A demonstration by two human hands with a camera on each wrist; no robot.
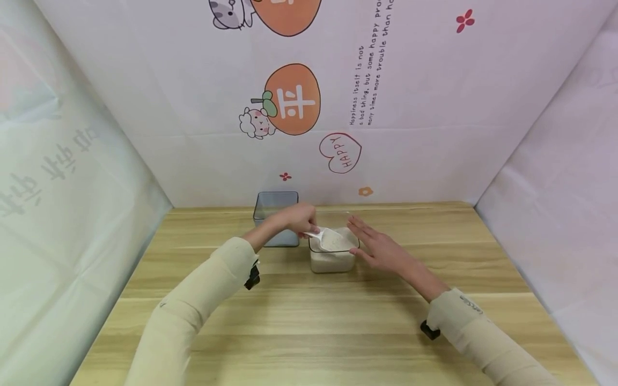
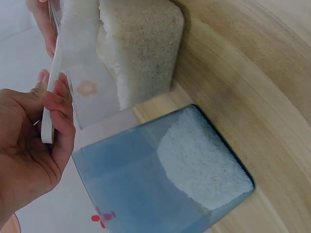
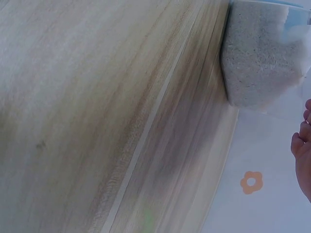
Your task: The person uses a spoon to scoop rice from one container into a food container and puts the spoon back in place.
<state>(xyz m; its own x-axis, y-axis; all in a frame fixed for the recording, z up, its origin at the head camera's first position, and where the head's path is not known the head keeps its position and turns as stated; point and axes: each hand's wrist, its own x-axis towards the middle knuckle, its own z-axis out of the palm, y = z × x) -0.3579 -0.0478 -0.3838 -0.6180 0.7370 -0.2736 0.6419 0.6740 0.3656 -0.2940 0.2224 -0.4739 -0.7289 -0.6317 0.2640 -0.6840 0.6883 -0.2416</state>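
My left hand (image 1: 300,217) grips the handle of a white scoop (image 1: 331,239). The scoop's bowl is at the mouth of a clear container (image 1: 332,263) filled with rice or a similar pale grain. In the left wrist view, the fingers curl round the scoop's flat handle (image 2: 47,126). At the container's right rim, my right hand (image 1: 379,247) is held with its fingers extended; whether it touches the rim I cannot tell. Left of the clear container stands a bluish see-through container (image 2: 121,165), partly behind my left forearm, with white rice (image 2: 204,162) in its bottom.
Both containers stand on a wood-grain table (image 1: 309,327), near its back edge. Right behind rises a white printed backdrop (image 1: 410,155). White sheets flank the table on the left (image 1: 72,214) and right (image 1: 565,187).
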